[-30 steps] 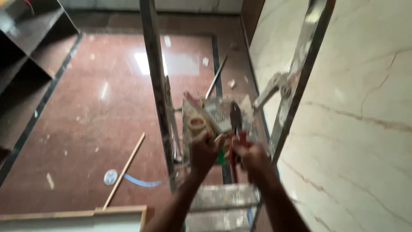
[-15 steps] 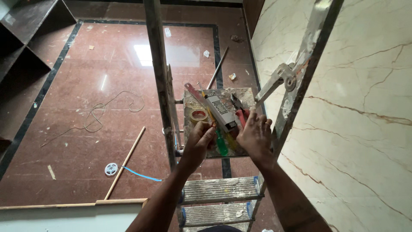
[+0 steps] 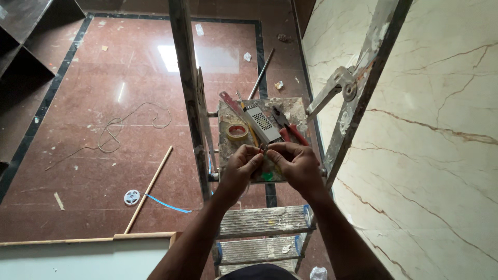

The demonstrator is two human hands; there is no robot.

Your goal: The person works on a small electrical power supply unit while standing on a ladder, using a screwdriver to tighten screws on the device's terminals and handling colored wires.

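My left hand (image 3: 239,167) and my right hand (image 3: 296,164) meet fingertip to fingertip over the near edge of the ladder's top tray (image 3: 295,106). Together they pinch a small piece (image 3: 264,149), too small to make out, just at the near end of a long silver perforated metal box (image 3: 261,122) that lies on the tray. Beside the box lie a roll of tan tape (image 3: 237,131), red-handled pliers (image 3: 288,127), a red flat tool (image 3: 228,100) and a yellow-shafted screwdriver (image 3: 251,133). Something green (image 3: 267,176) shows under my hands.
I look down from a paint-spattered metal ladder; its steps (image 3: 262,222) are below my arms. A marble wall (image 3: 430,135) stands close on the right. On the red floor lie a loose wire (image 3: 120,126), a wooden stick (image 3: 149,189), a small reel with blue strip (image 3: 132,197) and a white board (image 3: 78,256).
My hands have drawn back from the tools on the tray and come together at the near end of the silver box. The view has tilted, so more of the floor shows.
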